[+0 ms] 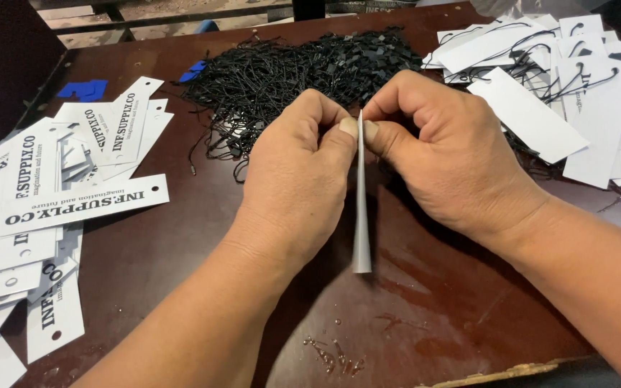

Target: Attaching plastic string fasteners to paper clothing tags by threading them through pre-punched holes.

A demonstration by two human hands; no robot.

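left hand point(300, 169) and right hand point(443, 147) both pinching 1 tag point(361, 215) | tag showing white, narrow, edge-on, hanging upright

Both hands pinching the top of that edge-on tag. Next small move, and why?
Probably reach the right hand to the pile of black string loops for one. The white tag is pinched at its top by both hands, left hand included, and no string shows on it, unlike the strung tags at right.
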